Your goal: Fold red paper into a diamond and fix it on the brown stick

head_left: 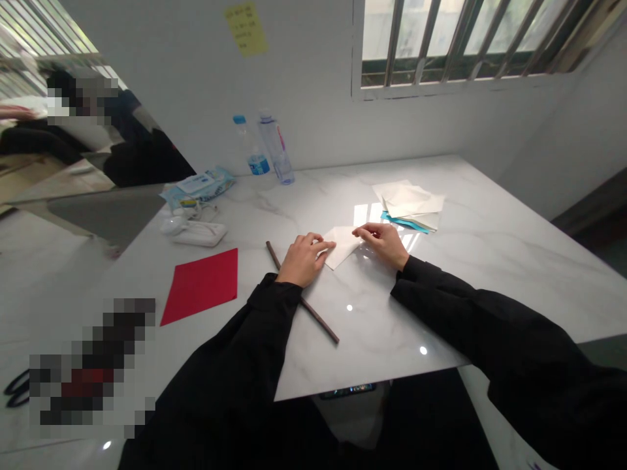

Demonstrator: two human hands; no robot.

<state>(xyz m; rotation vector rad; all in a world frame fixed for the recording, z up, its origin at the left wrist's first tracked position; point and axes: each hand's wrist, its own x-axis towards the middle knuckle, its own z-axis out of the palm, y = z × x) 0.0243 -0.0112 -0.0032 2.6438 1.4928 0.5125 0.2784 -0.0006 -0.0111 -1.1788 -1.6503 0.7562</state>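
A cream-white paper (341,247), folded to a pointed shape, lies on the marble-patterned table between my hands. My left hand (304,259) holds its left side, with the index finger stretched onto the sheet and the thumb close below. At the paper's upper right edge, my right hand (385,243) pinches with thumb and fingertips. A thin dark brown stick (319,320) lies slantwise on the table and passes beneath my left wrist, which hides its middle. To the left is a flat red sheet of paper (203,284).
Cream and blue sheets (411,201) are piled at the back right. Two plastic bottles (277,150) stand by the wall, near a wipes pack (203,186) and a white device (198,233). Scissor handles (18,388) show far left. A phone (349,390) is below the table edge.
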